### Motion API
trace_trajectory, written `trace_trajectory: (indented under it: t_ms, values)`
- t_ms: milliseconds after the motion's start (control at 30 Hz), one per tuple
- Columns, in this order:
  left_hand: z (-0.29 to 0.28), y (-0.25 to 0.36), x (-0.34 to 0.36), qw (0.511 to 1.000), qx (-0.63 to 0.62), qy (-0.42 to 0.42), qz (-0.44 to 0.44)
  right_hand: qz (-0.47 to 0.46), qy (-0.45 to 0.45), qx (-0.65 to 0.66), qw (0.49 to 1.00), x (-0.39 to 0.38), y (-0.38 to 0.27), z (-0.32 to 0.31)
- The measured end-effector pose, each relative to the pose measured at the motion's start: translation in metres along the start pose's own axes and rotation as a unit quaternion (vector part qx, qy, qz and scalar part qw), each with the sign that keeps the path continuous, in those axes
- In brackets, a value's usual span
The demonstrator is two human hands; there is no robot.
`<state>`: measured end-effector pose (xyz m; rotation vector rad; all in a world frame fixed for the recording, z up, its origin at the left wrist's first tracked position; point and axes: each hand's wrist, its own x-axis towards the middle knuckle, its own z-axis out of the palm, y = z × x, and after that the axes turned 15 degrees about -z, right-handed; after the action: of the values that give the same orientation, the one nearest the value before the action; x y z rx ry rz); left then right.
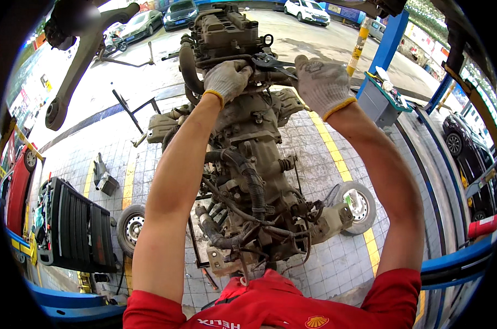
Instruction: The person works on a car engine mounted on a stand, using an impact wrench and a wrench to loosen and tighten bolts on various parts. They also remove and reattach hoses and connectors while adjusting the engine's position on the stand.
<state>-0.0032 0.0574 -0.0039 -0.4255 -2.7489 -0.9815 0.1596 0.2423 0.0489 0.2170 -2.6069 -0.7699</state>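
A large, dirty engine with its gearbox (254, 126) hangs or stands in front of me, running from far to near. My left hand (226, 79), in a white knit glove with a yellow cuff, is closed at the engine's far part, beside a thick curved black hose (188, 68). What its fingers grip is hidden. My right hand (322, 82), gloved alike, is closed round the handles of dark pliers (273, 62). Their jaws point left, close to the left hand's fingertips and against the engine's hoses. The exact spot they touch is too small to tell.
Nearer to me, ribbed black hoses (254, 189) and wiring loop over the gearbox. Wheels lie on the tiled floor at left (132, 227) and right (359, 207). A black tool cabinet (75, 225) stands left, a grey cart (382, 101) right. A metal arm (75, 77) hangs upper left.
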Motion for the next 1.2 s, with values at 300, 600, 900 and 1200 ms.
trace_trajectory:
  t_ms: [300, 600, 900, 1200]
  values:
    - [-0.008, -0.004, -0.016, 0.982, -0.183, -0.038, 0.022, 0.094, -0.144, -0.056, 0.983, -0.005, -0.029, 0.034]
    - [-0.013, -0.018, -0.002, 0.929, -0.195, 0.224, 0.223, 0.124, -0.166, 0.01, 0.978, 0.006, -0.05, 0.01]
    - [-0.043, 0.011, 0.015, 0.977, 0.152, 0.033, 0.145, 0.231, -0.163, -0.044, 0.958, 0.046, -0.109, 0.021]
    - [-0.051, 0.01, 0.027, 0.974, 0.142, -0.022, 0.174, 0.165, -0.103, 0.122, 0.973, 0.032, -0.107, -0.025]
